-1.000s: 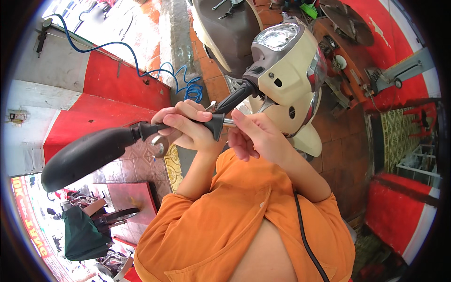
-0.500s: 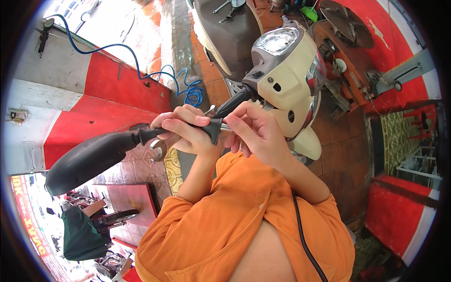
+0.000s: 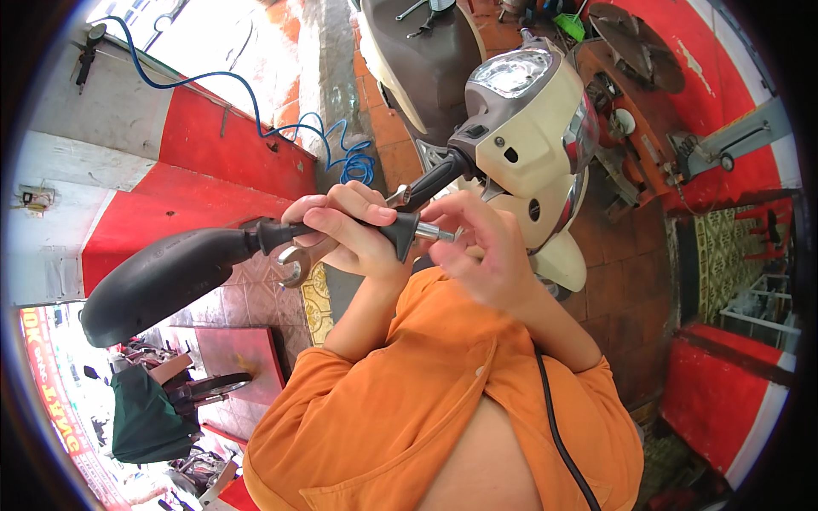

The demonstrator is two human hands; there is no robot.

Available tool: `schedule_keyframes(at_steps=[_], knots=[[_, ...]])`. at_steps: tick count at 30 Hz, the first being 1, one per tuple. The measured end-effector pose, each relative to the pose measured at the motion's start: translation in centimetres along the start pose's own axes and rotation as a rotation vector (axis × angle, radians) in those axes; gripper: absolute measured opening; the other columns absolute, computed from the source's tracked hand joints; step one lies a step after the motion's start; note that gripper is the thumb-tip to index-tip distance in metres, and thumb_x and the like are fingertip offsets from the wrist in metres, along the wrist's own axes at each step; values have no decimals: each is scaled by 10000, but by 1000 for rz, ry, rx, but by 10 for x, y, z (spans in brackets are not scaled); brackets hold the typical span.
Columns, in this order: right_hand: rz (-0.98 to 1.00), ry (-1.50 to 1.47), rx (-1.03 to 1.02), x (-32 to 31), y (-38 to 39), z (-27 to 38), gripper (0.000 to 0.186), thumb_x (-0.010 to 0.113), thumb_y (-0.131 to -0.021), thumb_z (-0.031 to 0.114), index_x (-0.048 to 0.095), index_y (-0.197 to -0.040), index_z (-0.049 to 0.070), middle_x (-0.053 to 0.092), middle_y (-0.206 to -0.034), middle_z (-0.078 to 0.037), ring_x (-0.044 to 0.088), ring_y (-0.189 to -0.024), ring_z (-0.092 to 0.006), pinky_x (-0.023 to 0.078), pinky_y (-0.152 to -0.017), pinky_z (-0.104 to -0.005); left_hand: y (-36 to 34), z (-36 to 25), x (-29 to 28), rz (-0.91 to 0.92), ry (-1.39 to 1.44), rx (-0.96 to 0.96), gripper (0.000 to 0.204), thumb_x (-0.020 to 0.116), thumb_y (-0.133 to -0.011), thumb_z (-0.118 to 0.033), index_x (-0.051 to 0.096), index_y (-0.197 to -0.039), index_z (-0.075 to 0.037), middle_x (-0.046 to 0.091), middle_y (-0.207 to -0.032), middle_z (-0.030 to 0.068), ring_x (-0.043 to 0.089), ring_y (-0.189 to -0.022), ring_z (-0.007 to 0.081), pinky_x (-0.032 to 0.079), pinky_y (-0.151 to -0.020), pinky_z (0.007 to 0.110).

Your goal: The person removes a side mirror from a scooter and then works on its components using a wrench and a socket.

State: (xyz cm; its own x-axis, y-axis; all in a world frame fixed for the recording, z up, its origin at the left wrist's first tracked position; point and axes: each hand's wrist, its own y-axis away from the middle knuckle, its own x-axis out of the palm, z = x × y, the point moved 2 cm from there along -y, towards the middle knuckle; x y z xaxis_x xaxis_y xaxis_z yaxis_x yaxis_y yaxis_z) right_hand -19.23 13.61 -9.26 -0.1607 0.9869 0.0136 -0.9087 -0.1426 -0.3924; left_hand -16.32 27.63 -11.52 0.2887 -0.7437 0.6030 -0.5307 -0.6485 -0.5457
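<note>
A black scooter mirror (image 3: 162, 281) lies across in front of me, its rounded housing at the left. My left hand (image 3: 354, 234) is wrapped round its stem and also holds a wrench (image 3: 296, 264), whose jaw sticks out below the fingers; another metal end shows above them. Past the black flared rubber boot (image 3: 400, 234), the mirror's bare metal end (image 3: 434, 232) points right. At its tip, my right hand (image 3: 490, 255) is curled with thumb and fingers close together, partly blurred. Something thin and small shows between them, too small to name.
Ahead stands a cream scooter (image 3: 537, 145) with a black handlebar grip (image 3: 439, 179) just beyond my hands. Tools (image 3: 426, 13) lie on its brown seat. A blue hose (image 3: 354, 162) coils on the floor. At the right is a cluttered workbench (image 3: 652, 162); a red-and-white wall (image 3: 204, 162) stands left.
My right hand has slid outward from beside the rubber boot to the tip of the metal end, exposing more metal. The left hand keeps its hold; the view has shifted slightly.
</note>
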Motion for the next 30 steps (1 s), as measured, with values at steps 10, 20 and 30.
schedule_keyframes(at_steps=[10, 20, 30], knots=[[243, 106, 43, -4, -1, -16, 275, 662, -954, 280, 597, -840, 39, 551, -645, -36, 556, -562, -135, 417, -476, -266, 3, 1, 3, 138, -49, 63, 188, 338, -1099, -275, 407, -1096, -100, 467, -483, 43, 393, -373, 123, 341, -389, 250], [7, 503, -347, -10, 12, -13, 217, 751, -835, 123, 624, -986, 33, 582, -737, -72, 561, -607, -226, 448, -484, -318, 12, 3, 9, 140, 38, -175, 223, 372, -1096, -290, 489, -1086, -101, 508, -614, 22, 411, -492, 78, 344, -456, 210], [5, 53, 241, -28, 13, -35, 237, 698, -898, 101, 631, -1104, 4, 665, -851, -122, 639, -600, -146, 467, -475, -237, 24, 1, 1, 321, -146, -345, 373, 462, -1039, -448, 445, -969, -82, 656, -890, 160, 454, -502, 70, 357, -458, 177]])
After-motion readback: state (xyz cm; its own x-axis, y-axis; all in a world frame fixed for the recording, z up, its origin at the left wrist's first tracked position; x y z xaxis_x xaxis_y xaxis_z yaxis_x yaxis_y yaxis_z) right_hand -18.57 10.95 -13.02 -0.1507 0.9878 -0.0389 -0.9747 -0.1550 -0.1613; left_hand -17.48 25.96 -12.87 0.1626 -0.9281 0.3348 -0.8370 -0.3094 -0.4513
